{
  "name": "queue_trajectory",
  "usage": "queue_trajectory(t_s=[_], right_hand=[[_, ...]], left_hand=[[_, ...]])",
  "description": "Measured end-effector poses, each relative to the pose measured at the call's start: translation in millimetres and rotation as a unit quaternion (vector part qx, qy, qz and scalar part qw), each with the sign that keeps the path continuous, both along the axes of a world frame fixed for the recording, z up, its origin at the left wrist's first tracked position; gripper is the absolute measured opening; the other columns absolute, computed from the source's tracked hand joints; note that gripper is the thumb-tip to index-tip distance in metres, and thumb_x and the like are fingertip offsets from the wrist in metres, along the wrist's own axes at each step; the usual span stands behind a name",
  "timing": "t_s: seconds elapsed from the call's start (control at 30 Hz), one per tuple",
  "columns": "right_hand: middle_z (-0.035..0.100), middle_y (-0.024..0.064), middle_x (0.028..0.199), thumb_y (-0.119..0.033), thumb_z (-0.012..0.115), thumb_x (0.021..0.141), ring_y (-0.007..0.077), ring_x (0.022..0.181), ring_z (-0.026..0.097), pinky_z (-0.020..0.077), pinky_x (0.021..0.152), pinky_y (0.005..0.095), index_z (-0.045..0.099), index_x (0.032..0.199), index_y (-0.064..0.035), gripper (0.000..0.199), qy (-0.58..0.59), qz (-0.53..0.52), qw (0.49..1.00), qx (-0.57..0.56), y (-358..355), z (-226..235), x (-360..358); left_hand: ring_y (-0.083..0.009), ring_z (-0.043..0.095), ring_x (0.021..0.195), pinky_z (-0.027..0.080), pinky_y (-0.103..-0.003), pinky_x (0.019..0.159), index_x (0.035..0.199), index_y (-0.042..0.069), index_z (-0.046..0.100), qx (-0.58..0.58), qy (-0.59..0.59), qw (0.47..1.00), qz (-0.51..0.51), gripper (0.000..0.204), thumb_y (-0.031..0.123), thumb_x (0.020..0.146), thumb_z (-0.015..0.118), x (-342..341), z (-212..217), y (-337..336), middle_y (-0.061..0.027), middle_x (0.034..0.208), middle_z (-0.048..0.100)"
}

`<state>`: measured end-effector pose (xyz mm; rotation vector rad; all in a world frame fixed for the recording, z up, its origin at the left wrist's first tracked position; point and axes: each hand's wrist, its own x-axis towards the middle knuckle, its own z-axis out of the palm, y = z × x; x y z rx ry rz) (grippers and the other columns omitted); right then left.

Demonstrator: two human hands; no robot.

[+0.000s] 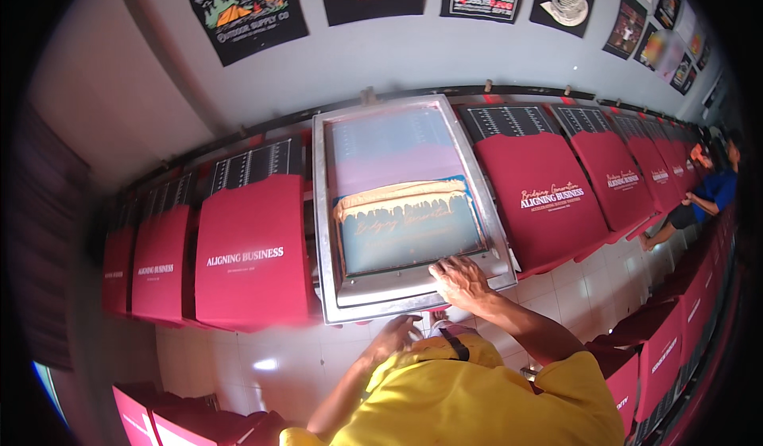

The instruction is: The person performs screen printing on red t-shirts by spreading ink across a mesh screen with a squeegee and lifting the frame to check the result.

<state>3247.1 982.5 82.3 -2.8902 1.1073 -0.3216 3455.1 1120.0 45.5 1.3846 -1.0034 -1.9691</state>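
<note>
A silver-framed printing screen (319, 207) lies over a shirt board in front of me. Across its mesh runs a band of gold ink (405, 195), its lower edge ragged, above a grey-blue stencil area with faint lettering. My right hand (462, 284) is closed over the right part of a silver squeegee (389, 285), which lies along the near end of the screen. Below the near frame edge, close to my waist, my left hand (397, 338) hangs with loosely bent fingers apart and nothing visible in it.
Red shirts with white print (248, 255) lie on boards to the left; more red shirts (544, 195) continue to the right, some with gold script. Another row (664, 358) stands behind at lower right. A person in blue (715, 188) is at the far right. Printed black cloths (242, 9) hang on the wall.
</note>
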Motion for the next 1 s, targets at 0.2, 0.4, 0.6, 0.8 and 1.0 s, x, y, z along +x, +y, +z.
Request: queue_trajectory(t_s=[0.2,0.4,0.6,0.8,1.0], right_hand=[[0.066,0.0087,0.097,-0.019,0.067,0.078,0.0287,0.092,0.063,0.0507,0.084,0.0451,0.061,0.098,-0.0092,0.023,-0.018,-0.014,0.999,0.049,-12.7,12.7,2.7],[0.058,0.0119,0.139,-0.024,0.057,0.096,0.0338,0.13,0.053,0.0359,0.114,0.0489,0.059,0.134,-0.0154,0.038,0.042,-0.062,0.992,0.097,-97.1,-25.5,21.1],[0.058,0.0127,0.139,-0.02,0.053,0.097,0.0335,0.127,0.054,0.0382,0.112,0.0476,0.059,0.13,-0.011,0.034,0.072,-0.03,0.993,0.083,-142.0,-11.6,42.2],[0.066,0.0177,0.117,-0.023,0.072,0.083,0.0292,0.104,0.064,0.0498,0.09,0.0465,0.062,0.115,-0.0051,0.037,0.008,-0.024,0.999,0.047,-164.5,-29.3,41.7],[0.072,0.0194,0.085,-0.029,0.08,0.06,0.0293,0.078,0.07,0.0531,0.069,0.039,0.069,0.095,0.0058,0.05,0.05,-0.084,0.918,0.385,-247.2,36.6,62.0]], left_hand=[[-0.0068,0.051,0.065,0.042,-0.022,0.057,0.127,-0.002,0.06,0.023,0.095,0.992,0.079,0.05,0.038,0.109,0.036,-8.4,-10.8,-0.3,-0.0023,0.088,0.065],[-0.0076,0.047,0.061,0.039,-0.02,0.057,0.122,-0.002,0.061,0.07,0.173,0.977,0.107,0.044,0.035,0.109,0.04,-26.5,-9.5,-11.1,-0.0034,0.084,0.067],[-0.0085,0.043,0.053,0.035,-0.022,0.05,0.108,0.001,0.063,0.12,0.215,0.953,0.179,0.035,0.031,0.108,0.045,-31.9,-30.4,-10.6,-0.0042,0.076,0.064],[-0.0075,0.04,0.05,0.033,-0.021,0.047,0.098,0.006,0.061,0.177,0.194,0.942,0.209,0.03,0.027,0.109,0.043,-33.2,-24.1,-7.8,-0.0018,0.07,0.057],[-0.0068,0.039,0.047,0.029,-0.021,0.044,0.096,0.007,0.06,0.173,0.241,0.933,0.203,0.029,0.027,0.109,0.043,-27.9,-20.2,-10.9,-0.0003,0.068,0.055]])
